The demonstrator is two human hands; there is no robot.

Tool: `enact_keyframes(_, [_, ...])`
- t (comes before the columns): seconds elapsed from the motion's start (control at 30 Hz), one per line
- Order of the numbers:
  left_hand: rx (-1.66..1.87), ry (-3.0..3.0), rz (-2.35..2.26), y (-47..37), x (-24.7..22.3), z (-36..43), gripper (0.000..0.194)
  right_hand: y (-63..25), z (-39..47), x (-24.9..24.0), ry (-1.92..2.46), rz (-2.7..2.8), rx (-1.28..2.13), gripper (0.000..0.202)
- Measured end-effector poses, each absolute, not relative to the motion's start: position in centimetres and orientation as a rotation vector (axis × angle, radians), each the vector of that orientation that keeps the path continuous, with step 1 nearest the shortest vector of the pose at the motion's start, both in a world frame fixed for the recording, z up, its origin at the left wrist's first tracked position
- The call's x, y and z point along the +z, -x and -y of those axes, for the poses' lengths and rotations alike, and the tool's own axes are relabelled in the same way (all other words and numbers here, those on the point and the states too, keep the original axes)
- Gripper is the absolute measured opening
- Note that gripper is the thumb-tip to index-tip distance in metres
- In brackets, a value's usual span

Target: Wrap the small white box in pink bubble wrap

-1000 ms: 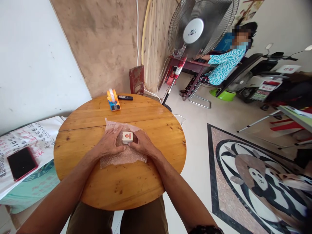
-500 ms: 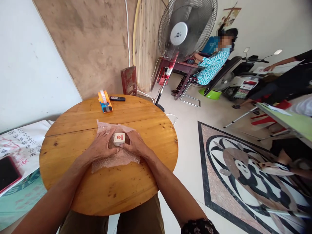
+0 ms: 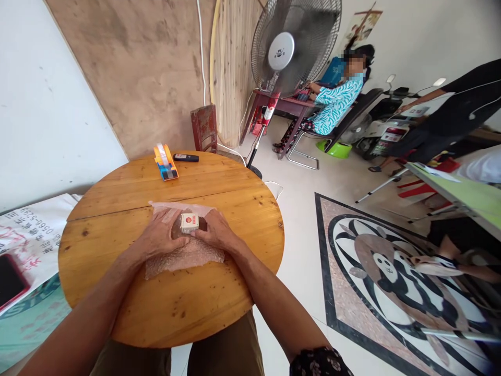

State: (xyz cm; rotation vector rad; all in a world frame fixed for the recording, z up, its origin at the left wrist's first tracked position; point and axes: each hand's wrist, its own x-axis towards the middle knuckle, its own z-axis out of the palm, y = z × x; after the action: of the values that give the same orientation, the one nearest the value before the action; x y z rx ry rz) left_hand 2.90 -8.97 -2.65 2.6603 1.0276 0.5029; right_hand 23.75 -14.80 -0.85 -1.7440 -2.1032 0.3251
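Observation:
A small white box point(image 3: 190, 223) with a red round mark lies on a sheet of bubble wrap point(image 3: 183, 256) on the round wooden table. From the left side, my left hand point(image 3: 162, 235) grips the wrap, its thumb close to the box's near edge. On the other side, my right hand point(image 3: 218, 231) holds the wrap too, with its thumb at the box's near right corner. A brown surface shows around the box between both hands; I cannot make out what it is. The fingertips are partly hidden.
An orange and blue tape dispenser point(image 3: 166, 163) and a dark handheld device point(image 3: 186, 157) lie at the table's point(image 3: 188, 318) far side. Beyond stands a fan point(image 3: 281, 51). A phone point(image 3: 11, 282) rests at the left. Other people sit and stand to the right.
The far edge of the bubble wrap sits slightly lower, nearer the hands. The hands stay around the box. The camera view has shifted slightly, and a standing person at the right shows more fully.

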Motion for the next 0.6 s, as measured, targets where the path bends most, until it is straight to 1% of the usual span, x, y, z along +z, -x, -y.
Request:
enact_keyframes(0.1, [0.483, -2.646, -1.04, -2.88, -2.62, 8.94, 0.073, -23.68, 14.81, -0.72, 1.759, 2.077, 0.363, 0.037])
enact_keyframes(0.23, [0.453, -2.65, -1.057, -2.85, -2.93, 8.82, 0.085, -23.7, 14.98, -0.47, 1.722, 2.053, 0.411, 0.042])
enact_keyframes(0.33, [0.436, -2.648, -1.074, -2.84, -3.19, 8.77, 0.093, -23.83, 15.05, -0.51, 1.642, 2.055, 0.446, 0.059])
enact_keyframes(0.4, [0.417, -2.639, -1.086, -2.84, -3.19, 8.79, 0.094, -23.96, 15.0, -0.7, 1.572, 2.06, 0.463, 0.066])
enact_keyframes(0.6, [0.412, -2.645, -1.059, -2.78, -3.16, 8.73, 0.093, -24.26, 14.58, -1.44, 1.492, 2.078, 0.454, 0.063])
